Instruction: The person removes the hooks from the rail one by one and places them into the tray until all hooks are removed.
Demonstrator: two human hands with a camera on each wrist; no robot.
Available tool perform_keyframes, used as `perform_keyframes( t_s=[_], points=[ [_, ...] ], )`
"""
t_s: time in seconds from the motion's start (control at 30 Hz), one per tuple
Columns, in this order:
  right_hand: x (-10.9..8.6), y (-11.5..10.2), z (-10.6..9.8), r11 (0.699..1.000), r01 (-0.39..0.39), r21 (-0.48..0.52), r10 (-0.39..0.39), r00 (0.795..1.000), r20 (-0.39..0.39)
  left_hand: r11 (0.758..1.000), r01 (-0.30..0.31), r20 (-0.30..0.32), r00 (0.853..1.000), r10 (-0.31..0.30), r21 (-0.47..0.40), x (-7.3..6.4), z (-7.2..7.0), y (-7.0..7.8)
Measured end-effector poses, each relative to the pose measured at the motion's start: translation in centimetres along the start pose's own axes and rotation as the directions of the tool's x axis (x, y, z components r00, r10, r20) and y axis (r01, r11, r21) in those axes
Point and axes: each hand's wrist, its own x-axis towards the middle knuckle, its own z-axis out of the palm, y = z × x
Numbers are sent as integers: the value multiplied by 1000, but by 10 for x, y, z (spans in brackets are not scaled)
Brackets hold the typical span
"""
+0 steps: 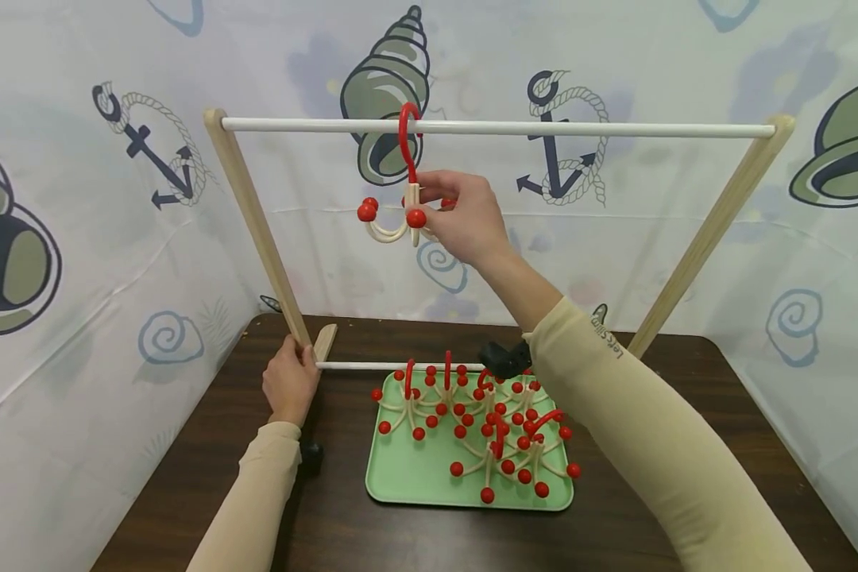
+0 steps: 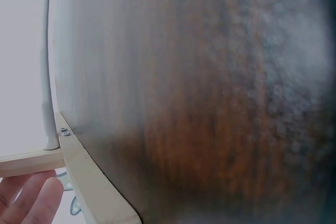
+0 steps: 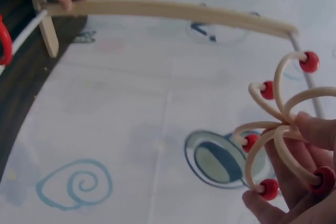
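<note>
My right hand (image 1: 473,218) pinches a cream hanger piece with curved, red-beaded arms (image 3: 284,124) by its central stem. The piece's red hook (image 1: 405,147) loops over the white top rod (image 1: 300,125), left of the rod's middle. Low on the frame's left side, my left hand (image 1: 289,383) grips the wooden post (image 1: 257,218) near its foot. In the left wrist view, the left fingers (image 2: 44,203) curl beside the post, and part of that hand is out of view.
On the dark wooden table (image 1: 336,532), a green tray (image 1: 407,481) holds several similar beaded pieces with red hooks, some overlapping. A lower white rod (image 1: 357,366) runs behind it. The right post (image 1: 711,238) leans outward. Patterned cloth (image 1: 472,48) surrounds the table.
</note>
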Motion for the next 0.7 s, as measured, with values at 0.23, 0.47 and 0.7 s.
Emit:
perform_keyframes(
  t_s=[0.23, 0.47, 0.7],
  points=[
    [7, -7, -19, 997, 52, 50, -52, 999, 16, 1000, 25, 22, 999, -25, 1, -3, 0, -1],
    [-22, -2, -22, 998, 41, 57, -47, 992, 120, 1000, 31, 22, 999, -31, 2, -2, 0, 1],
    [-88, 30, -5, 997, -25, 68, 9, 974, 225, 1000, 29, 27, 999, -30, 8, 1, 1, 3]
  ],
)
